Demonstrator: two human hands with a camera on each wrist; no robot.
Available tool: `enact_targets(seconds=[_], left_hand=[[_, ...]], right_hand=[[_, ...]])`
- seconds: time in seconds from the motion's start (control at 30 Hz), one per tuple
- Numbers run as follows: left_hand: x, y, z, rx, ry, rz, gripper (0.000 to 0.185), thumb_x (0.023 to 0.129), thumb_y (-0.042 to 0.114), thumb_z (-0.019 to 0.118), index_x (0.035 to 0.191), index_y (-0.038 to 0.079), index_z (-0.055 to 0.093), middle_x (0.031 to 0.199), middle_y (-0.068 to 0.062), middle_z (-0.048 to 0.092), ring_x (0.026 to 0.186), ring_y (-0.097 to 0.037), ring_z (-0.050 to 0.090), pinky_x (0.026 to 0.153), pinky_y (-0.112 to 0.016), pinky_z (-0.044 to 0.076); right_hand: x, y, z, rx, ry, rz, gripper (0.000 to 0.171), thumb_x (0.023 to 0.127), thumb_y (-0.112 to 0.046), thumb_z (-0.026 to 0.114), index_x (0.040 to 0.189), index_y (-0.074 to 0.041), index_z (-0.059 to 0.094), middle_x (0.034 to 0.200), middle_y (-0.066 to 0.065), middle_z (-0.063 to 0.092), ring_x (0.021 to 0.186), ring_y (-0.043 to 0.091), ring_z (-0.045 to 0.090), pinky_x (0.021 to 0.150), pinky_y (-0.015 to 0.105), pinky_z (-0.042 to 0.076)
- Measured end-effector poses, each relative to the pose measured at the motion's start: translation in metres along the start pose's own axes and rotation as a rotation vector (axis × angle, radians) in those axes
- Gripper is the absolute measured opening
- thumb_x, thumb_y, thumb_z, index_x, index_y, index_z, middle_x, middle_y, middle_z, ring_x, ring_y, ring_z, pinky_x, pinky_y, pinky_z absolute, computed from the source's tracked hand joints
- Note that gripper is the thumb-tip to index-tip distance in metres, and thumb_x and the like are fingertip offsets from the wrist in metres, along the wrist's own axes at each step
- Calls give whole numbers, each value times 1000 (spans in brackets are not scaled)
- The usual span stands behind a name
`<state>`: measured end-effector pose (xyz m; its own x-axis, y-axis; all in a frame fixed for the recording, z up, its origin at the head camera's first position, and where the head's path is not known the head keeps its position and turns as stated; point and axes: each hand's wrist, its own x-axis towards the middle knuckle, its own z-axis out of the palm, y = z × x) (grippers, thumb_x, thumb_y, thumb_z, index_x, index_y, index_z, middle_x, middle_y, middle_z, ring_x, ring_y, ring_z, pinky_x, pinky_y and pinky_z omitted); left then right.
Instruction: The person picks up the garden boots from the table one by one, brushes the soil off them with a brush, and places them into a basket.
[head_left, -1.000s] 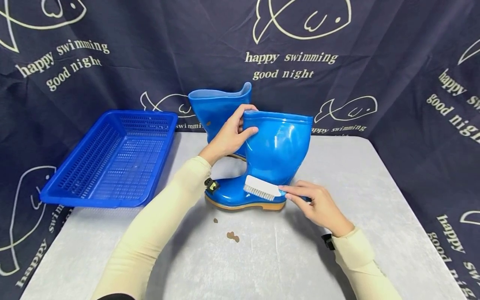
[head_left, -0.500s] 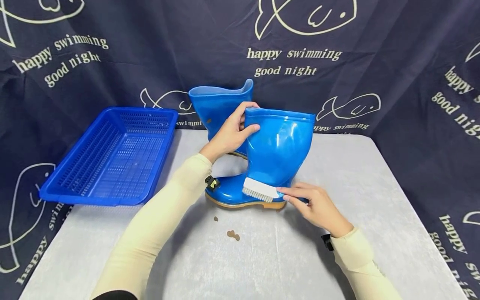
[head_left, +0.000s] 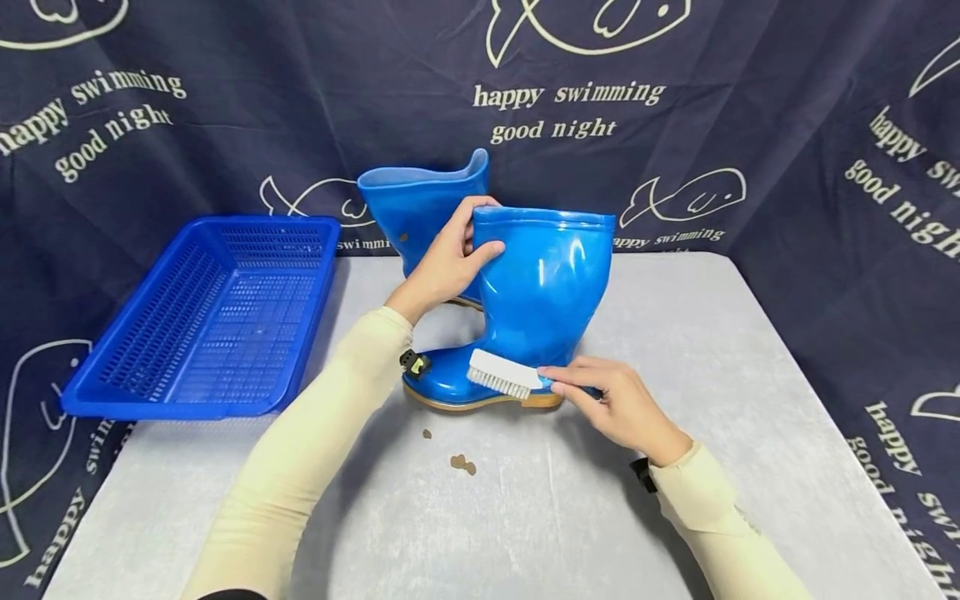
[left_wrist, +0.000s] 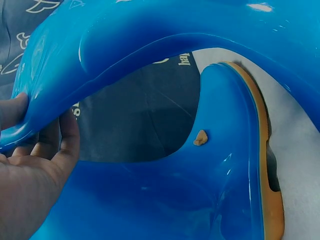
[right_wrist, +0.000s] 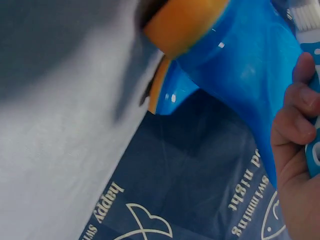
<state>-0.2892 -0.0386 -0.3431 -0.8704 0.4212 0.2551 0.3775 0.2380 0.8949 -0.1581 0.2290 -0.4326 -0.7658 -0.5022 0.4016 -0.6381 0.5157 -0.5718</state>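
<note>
On grey table (head_left: 675,350), left hand (head_left: 442,267) grips boot (head_left: 540,292) rim; right hand (head_left: 618,408) clasps brush (head_left: 504,375), bristles still on the boot's foot.

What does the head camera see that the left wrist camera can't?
Only the head view shows the blue basket, the white brush in the right hand, and brown bits on the table. Only the left wrist view shows a small brown lump stuck on the back boot. Both show the left hand gripping the front boot by its top edge.
</note>
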Motion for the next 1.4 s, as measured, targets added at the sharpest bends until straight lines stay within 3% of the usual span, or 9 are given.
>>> enact_targets(seconds=[0.17,0.3,0.47,0.63,0.8,0.97,1.2,1.3,1.4], left_hand=[[-1,1,1,24,-5,-9,49,102,24,59,145,23,35,150,-7,51,134,-26,57,106,-50,51],[-1,4,0,97,5,-9,50,102,25,58,146,24,33,152,-7,49,137,-27,54,107,-52,50],[2,14,0,180,8,6,52,101,23,60,145,25,32,153,-7,47,140,-28,51,111,-53,47],[7,34,1,286,6,75,55,96,25,69,143,24,41,139,-6,58,130,-21,57,111,-46,48],[11,71,6,565,-135,57,52,95,30,70,144,26,52,132,-2,64,126,-19,59,109,-42,49],[12,96,13,777,-289,41,42,100,24,62,141,23,56,135,-2,63,124,-20,60,109,-43,50],[2,110,10,770,-433,74,22,101,18,60,122,20,63,119,-1,69,105,-18,65,99,-41,56],[-1,116,5,737,-490,121,19,99,15,62,118,18,65,116,0,69,108,-17,64,103,-40,54],[-3,123,-2,705,-502,159,18,99,13,62,116,15,66,114,-1,69,109,-18,64,105,-38,53]], right_hand=[[-11,1,11,-67,-119,4,28,93,-15,72,119,-24,76,87,-11,69,70,-3,49,61,17,44],[-16,-2,15,-94,-192,6,27,94,-18,71,118,-27,75,99,-13,74,79,-3,59,67,19,50],[-17,-10,8,-49,-159,63,27,95,-20,70,120,-28,74,109,-11,75,95,2,68,75,26,56],[-18,-10,-1,-12,-165,96,25,95,-22,70,119,-28,75,103,-12,75,85,-2,63,69,21,51],[-28,-5,-5,-22,-174,118,25,93,-19,72,117,-27,76,84,-11,71,69,-3,51,63,19,46],[-36,-5,-5,-37,-182,130,24,94,-20,72,117,-28,76,90,-13,73,70,-4,51,63,19,46],[-45,-7,-8,-1,-159,152,23,95,-23,71,116,-31,75,86,-10,73,69,-2,52,63,19,46],[-49,-8,-9,20,-150,147,23,95,-22,71,116,-29,76,83,-8,72,69,-2,51,64,19,46],[-55,-8,-9,43,-132,154,22,94,-23,71,115,-29,76,84,-7,73,70,-2,51,63,19,46]])
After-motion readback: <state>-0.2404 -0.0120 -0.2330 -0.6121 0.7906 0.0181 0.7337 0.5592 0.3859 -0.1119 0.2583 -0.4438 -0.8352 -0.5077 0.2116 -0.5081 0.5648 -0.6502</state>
